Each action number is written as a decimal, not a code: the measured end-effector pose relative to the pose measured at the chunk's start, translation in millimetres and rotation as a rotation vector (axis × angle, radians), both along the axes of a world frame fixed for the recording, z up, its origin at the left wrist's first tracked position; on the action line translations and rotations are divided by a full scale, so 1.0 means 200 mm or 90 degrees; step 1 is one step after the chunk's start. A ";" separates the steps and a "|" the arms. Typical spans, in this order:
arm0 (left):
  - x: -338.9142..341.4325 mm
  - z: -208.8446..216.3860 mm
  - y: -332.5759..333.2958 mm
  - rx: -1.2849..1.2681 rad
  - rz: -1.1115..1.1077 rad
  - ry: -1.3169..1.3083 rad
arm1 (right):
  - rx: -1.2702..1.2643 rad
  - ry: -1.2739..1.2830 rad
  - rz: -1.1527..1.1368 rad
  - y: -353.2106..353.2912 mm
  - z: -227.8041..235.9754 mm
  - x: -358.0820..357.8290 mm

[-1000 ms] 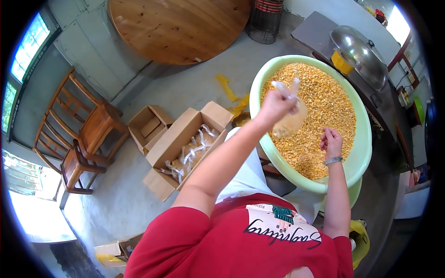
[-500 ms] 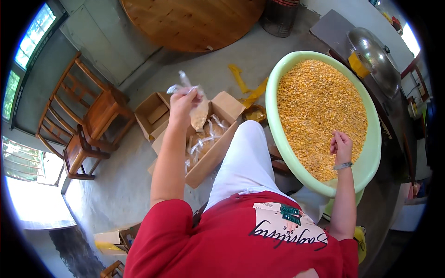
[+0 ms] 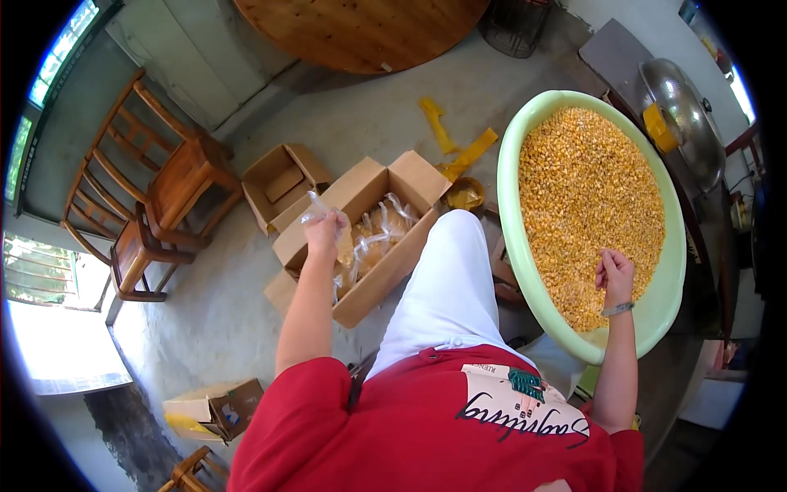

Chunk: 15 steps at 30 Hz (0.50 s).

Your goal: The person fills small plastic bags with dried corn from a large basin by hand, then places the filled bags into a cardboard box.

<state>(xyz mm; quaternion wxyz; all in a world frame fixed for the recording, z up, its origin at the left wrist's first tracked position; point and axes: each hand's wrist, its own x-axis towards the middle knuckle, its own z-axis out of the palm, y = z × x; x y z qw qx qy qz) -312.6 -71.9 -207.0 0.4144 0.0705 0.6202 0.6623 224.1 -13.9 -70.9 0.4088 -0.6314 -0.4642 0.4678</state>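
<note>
- Left grip (image 3: 325,229) has swung from above the basin (image 3: 510,205) to the carton (image 3: 395,269), pinching a bag (image 3: 345,246).
- Bag: just right of left grip.
- Right grip (image 3: 616,276): curled above corn kernels (image 3: 586,180); cannot tell if holding any.

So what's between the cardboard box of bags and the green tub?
In the head view, the person's white-clad leg lies between the box and the tub, with a round yellowish thing beyond it and a partly hidden brown thing alongside.
</note>
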 end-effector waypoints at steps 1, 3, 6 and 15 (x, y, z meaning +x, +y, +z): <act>0.02 -0.02 0.03 0.000 0.000 -0.007 | -0.005 -0.006 0.004 0.00 0.00 0.00; 0.06 -0.06 0.11 0.002 -0.002 -0.023 | -0.013 -0.019 0.008 0.01 -0.01 0.01; 0.14 -0.13 0.22 0.032 0.017 -0.058 | -0.023 -0.027 0.012 0.01 -0.03 0.02; 0.38 -0.48 0.55 0.058 0.160 -0.356 | -0.053 -0.068 -0.001 0.00 -0.04 0.01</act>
